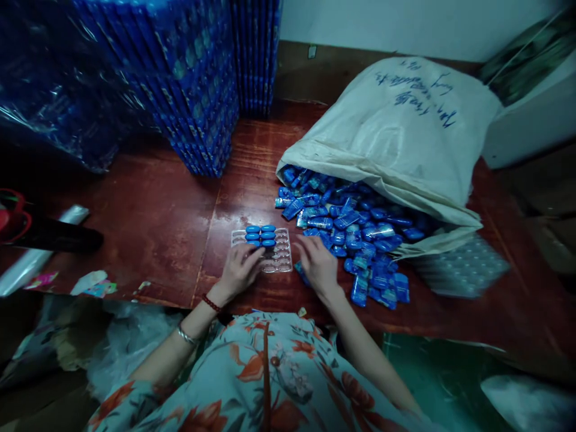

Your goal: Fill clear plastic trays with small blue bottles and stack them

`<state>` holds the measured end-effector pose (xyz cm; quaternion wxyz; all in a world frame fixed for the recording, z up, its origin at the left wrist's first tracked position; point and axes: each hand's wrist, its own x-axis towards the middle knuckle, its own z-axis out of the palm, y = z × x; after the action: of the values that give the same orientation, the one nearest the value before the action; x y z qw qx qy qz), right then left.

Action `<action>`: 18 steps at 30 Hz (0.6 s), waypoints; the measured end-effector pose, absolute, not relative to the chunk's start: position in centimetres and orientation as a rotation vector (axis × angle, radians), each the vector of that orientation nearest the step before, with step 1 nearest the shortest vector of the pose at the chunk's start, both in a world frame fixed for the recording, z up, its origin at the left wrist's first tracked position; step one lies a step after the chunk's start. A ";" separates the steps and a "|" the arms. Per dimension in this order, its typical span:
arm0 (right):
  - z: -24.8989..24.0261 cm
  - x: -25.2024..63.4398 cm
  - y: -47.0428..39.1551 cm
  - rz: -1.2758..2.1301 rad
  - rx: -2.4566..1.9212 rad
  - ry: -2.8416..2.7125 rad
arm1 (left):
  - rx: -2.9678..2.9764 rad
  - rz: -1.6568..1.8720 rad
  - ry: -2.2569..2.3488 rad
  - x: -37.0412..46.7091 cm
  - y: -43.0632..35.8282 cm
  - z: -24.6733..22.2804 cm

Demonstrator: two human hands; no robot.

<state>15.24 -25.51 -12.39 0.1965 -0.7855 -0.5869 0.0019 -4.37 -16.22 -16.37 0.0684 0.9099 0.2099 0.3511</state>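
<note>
A clear plastic blister tray (282, 259) lies in front of me, with several small blue packets (252, 236) in its middle columns and bare cavities at its sides. My left hand (239, 270) is over the tray's lower left, fingers bent and closed at a blue packet in a lower row; that packet is partly covered. To the right of the tray is my right hand (318, 267), its thumb and fingers apart. A loose blue packet (301, 273) lies by its thumb, and a heap of blue packets (355, 237) is just beyond it.
The heap spills from a big white woven sack (391, 120) with handwriting. Stacked clear trays (463, 267) stand right of it. Tall stacks of blue printed packs (193, 90) stand back left. A black bottle (58, 234) with a red top and a plastic roll (27, 273) lie left.
</note>
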 end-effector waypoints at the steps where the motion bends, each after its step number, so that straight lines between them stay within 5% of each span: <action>1: -12.3 16.4 -26.0 -0.025 -2.290 -1.569 | 2.760 1.002 0.536 -3.5 -17.4 -16.0; 9: -11.7 20.7 -25.3 0.284 -2.581 -1.831 | 3.036 0.146 0.114 5.4 -23.4 -14.7; 18: -12.7 17.4 -28.4 0.609 -1.921 -1.347 | 2.625 0.298 0.284 -2.2 -20.8 -11.2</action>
<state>17.36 -28.44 -12.69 0.3510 -0.7421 -0.5203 0.2353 -2.20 -20.80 -11.15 0.2400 0.9591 0.1036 0.1089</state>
